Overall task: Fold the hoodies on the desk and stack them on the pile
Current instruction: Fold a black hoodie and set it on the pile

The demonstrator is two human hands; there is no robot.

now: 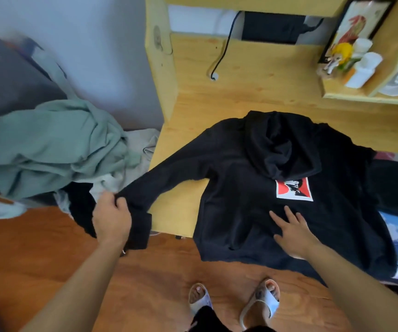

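A black hoodie (236, 188) lies spread face up on the wooden desk (253, 92), hood folded down over the chest, with a red and white print (293, 189) below the hood. Its lower hem hangs over the desk's front edge. My left hand (111, 216) grips the hoodie's left sleeve near the cuff, pulled out past the desk's left edge. My right hand (293, 233) rests flat on the hoodie's front, fingers spread. The right sleeve runs off toward the right.
A heap of green, grey and black clothes (54, 152) sits left of the desk. A black cable (222, 53), a framed picture (358, 25), white bottles (365, 68) and a figurine stand at the desk's back right. The wooden floor and my sandalled feet (234, 300) are below.
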